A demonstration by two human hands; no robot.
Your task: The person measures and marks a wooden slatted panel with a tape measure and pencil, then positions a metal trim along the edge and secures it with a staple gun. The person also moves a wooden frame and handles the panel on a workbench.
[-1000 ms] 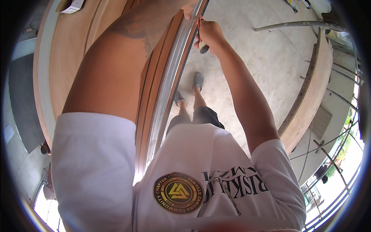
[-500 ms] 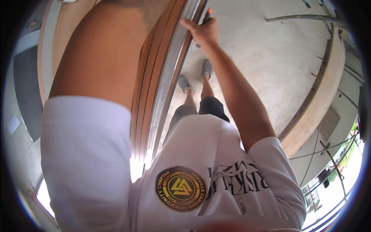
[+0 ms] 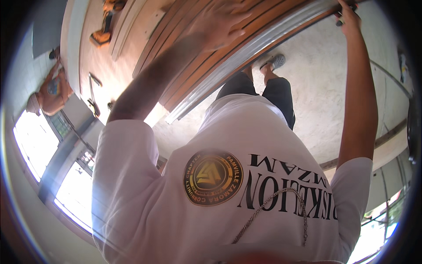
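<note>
My left hand (image 3: 218, 27) is over a brown slatted panel (image 3: 263, 21), slightly blurred, its fingers spread and nothing held. Whether it touches the slats I cannot tell. A silvery metal strip (image 3: 237, 61) runs along the panel's near edge. At the upper right, by the far end of that edge, my right hand (image 3: 351, 20) is closed around a small black hand tool (image 3: 339, 22); its kind is mostly hidden by the fingers.
To the left, an orange-and-black cordless power tool (image 3: 101, 37) lies on a pale wooden work surface (image 3: 90, 61), with another orange tool (image 3: 113, 5) beyond. A black metal tool (image 3: 92, 90) lies nearer. Another person (image 3: 55, 91) is at the far left. Concrete floor (image 3: 316, 57) is beneath my feet.
My view has swung left, bringing the orange tools and the other person into sight. My left hand now shows over the slats. My right hand, still holding the black tool, appears farther right.
</note>
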